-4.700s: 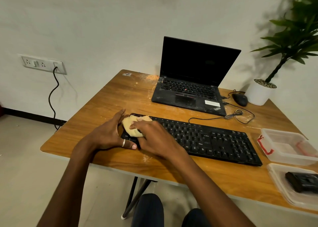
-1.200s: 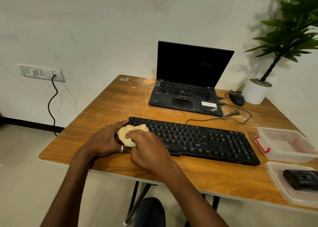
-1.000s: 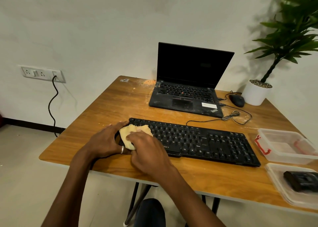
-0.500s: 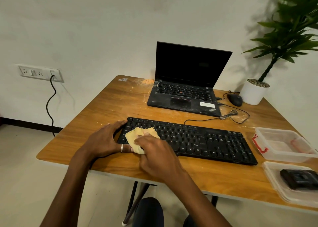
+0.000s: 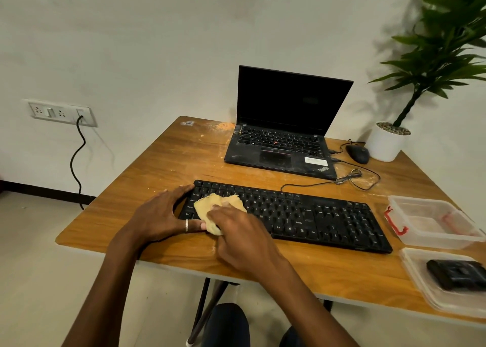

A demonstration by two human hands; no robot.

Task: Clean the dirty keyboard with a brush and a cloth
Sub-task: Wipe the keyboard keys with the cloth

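Pressing down on the left part of the black keyboard [image 5: 315, 216], the right hand [image 5: 243, 239] holds a crumpled yellow cloth [image 5: 210, 207], its fingers curled over the wad so that only the far and left edges of the fabric show. The cloth lies on the keys near the keyboard's left end and hangs slightly over its near edge. The left hand [image 5: 160, 215] clasps that same end: its fingers reach the far left corner, and its thumb, which wears a silver ring, lies along the near edge, touching the cloth.

The keyboard lies across the front of a wooden table [image 5: 168, 162] dusted with pale crumbs. Behind it stands an open laptop [image 5: 284, 141] with a dark screen. A black mouse [image 5: 357, 154] sits just right of the laptop, beside a white plant pot [image 5: 385, 144]. At the table's right edge sits a clear plastic container [image 5: 431, 222] with red clips. Nearer the camera, a second clear tray [image 5: 420, 281] holds a black object [image 5: 457, 273] too indistinct to name. A wall socket [image 5: 61, 112] with a black cable plugged into it is on the left.
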